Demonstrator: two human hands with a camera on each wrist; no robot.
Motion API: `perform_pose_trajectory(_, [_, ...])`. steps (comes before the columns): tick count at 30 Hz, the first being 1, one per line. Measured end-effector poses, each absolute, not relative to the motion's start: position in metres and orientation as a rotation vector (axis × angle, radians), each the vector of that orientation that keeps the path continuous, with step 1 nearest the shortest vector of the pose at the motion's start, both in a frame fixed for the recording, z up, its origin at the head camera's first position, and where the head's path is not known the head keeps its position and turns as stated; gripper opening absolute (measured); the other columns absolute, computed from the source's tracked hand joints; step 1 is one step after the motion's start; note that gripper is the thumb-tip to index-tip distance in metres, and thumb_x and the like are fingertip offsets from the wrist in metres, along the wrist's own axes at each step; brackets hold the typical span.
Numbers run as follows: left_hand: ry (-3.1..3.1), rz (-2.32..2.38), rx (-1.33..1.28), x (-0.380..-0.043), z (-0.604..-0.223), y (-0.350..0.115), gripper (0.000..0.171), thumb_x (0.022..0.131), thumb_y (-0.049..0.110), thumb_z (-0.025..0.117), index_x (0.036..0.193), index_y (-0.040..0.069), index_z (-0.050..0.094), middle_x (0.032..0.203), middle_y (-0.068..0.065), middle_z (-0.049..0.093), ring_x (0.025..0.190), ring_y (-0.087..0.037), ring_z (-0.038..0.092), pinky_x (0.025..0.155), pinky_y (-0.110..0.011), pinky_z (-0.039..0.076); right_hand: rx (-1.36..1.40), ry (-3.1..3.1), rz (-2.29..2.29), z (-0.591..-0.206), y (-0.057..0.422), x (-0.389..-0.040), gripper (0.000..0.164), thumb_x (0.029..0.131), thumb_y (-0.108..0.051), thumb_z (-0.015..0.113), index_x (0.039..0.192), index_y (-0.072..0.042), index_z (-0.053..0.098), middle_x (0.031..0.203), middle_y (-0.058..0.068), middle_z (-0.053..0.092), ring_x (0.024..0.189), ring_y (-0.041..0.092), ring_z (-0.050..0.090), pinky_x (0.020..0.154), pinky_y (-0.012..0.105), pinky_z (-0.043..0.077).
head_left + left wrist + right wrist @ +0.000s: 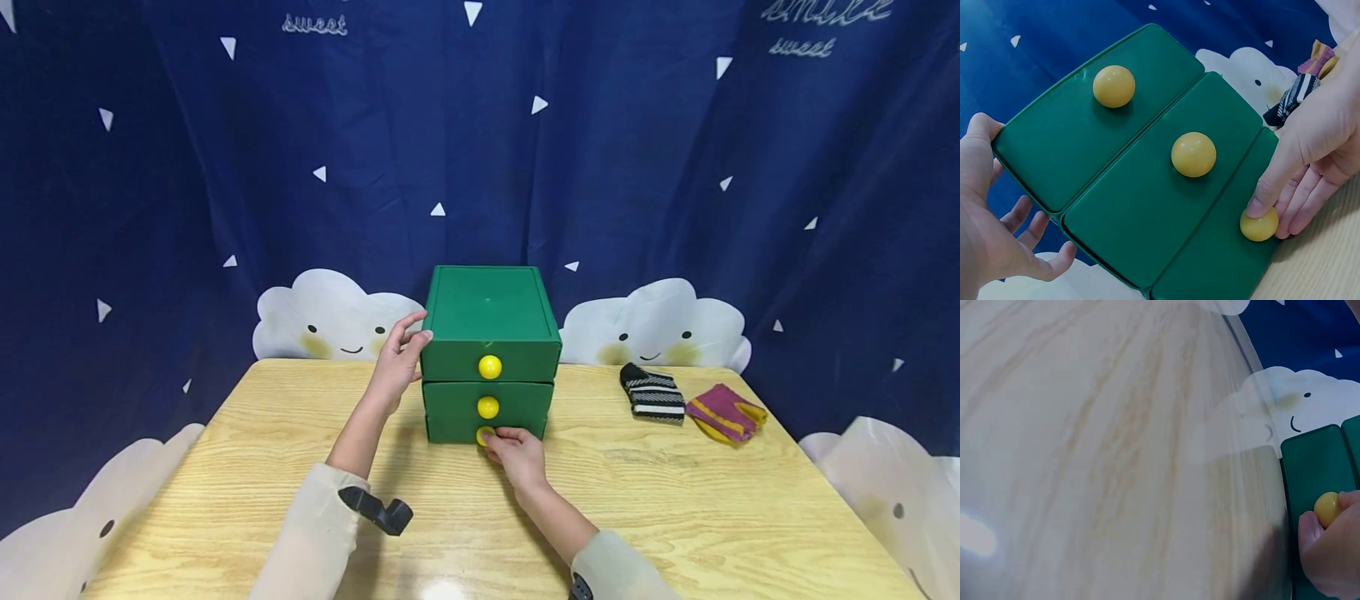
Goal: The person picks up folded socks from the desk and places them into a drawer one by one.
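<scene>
A green drawer cabinet (491, 304) with three stacked drawers stands at the back middle of the table, each drawer front bearing a round yellow knob. My right hand (517, 458) pinches the lowest knob (1259, 225) between thumb and fingers. At the cabinet's upper left front corner is my left hand (397, 362), its fingers spread along the side and the thumb at the front edge. The top knob (490, 367) and middle knob (488, 407) are untouched. All three drawer fronts sit in line with the cabinet in the left wrist view.
Right of the cabinet lie a black-and-white striped sock (654, 393) and a folded maroon-and-yellow cloth item (726, 413). The wooden table (660, 500) ends at a dark blue curtain (360, 200) with white clouds and triangles. Each wrist wears a black strap.
</scene>
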State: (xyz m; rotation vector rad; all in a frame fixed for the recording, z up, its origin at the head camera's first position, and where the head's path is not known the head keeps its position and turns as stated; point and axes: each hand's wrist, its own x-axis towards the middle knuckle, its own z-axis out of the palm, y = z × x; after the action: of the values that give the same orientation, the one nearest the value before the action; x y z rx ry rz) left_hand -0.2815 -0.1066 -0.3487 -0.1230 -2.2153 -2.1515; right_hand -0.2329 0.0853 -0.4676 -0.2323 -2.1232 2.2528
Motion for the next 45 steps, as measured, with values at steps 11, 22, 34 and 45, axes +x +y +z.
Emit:
perform_pose_trajectory(11, [-2.228,-2.129,-0.132,-0.280,-0.346,-0.109,0.045,0.095,0.031,0.048,0.139,0.031,0.039,0.132,-0.010,0.041,0.130,-0.028,0.039,0.097,-0.061,0.039,-0.218,-2.251,2.186,-0.465,0.088,-0.213,0.036,0.080,-0.016,0.073,0.102,0.008,0.057,0.079,0.007,0.066,0.075,0.019,0.067,0.073,0.030,0.056])
perform_pose_trajectory(22, [-2.227,-2.144,-0.124,-0.280,-0.347,-0.108,0.044,0.095,0.031,0.048,0.138,0.032,0.040,0.134,-0.010,0.040,0.129,-0.028,0.039,0.098,-0.061,0.038,0.029,-2.439,1.869,-0.468,0.094,-0.188,0.028,0.079,-0.019,0.074,0.095,0.000,0.061,0.081,0.010,0.066,0.070,0.010,0.060,0.060,0.017,0.049])
perform_pose_trajectory(34, [-2.223,-2.140,-0.143,-0.281,-0.348,-0.108,0.044,0.095,0.031,0.048,0.138,0.031,0.040,0.131,-0.011,0.041,0.128,-0.029,0.040,0.097,-0.061,0.038,0.434,-2.653,1.444,-0.467,0.104,-0.159,0.013,0.084,-0.019,0.069,0.095,-0.012,0.065,0.081,-0.002,0.067,0.071,0.000,0.059,0.064,0.015,0.051])
perform_pose_trajectory(45, [-2.215,-2.150,-0.150,-0.282,-0.348,-0.108,0.045,0.095,0.030,0.049,0.139,0.029,0.040,0.131,-0.012,0.040,0.126,-0.029,0.042,0.097,-0.062,0.038,0.647,-2.767,1.510,-0.456,0.120,-0.127,0.017,0.087,-0.027,0.066,0.095,-0.013,0.062,0.083,-0.003,0.066,0.070,-0.002,0.058,0.062,0.017,0.050])
